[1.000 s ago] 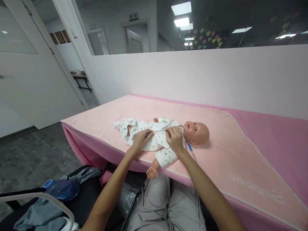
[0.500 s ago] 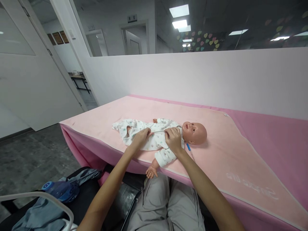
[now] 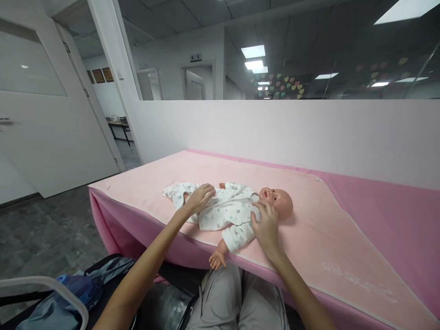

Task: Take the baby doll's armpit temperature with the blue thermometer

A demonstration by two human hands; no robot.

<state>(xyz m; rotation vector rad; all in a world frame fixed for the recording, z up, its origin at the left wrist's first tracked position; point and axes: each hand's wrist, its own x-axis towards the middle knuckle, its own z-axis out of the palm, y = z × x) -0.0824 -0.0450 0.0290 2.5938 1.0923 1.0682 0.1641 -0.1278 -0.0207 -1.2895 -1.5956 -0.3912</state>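
A baby doll (image 3: 280,202) lies on its back with its head to the right. It wears a white printed baby gown (image 3: 230,213), the front lying flat over its body. My left hand (image 3: 202,199) rests at the doll's hip and upper legs, fingers stretched out and holding nothing. At the doll's neck and near shoulder is my right hand (image 3: 268,227), its fingers apart and touching or just over the collar. The doll's near arm, in a white sleeve (image 3: 237,237), points toward me, and its hand (image 3: 217,260) hangs at the table edge.
A pale pink mat (image 3: 330,238) covers the table over a darker pink cloth (image 3: 388,197). Behind stands a white wall (image 3: 292,128) with a window above. At lower left, a chair (image 3: 72,293) holds clothing and a blue bottle (image 3: 80,288).
My left hand has loosened from the gown's front and opened. My right hand has moved right to the doll's neck, and the blue-tipped stick there is now out of sight. The view has tilted up.
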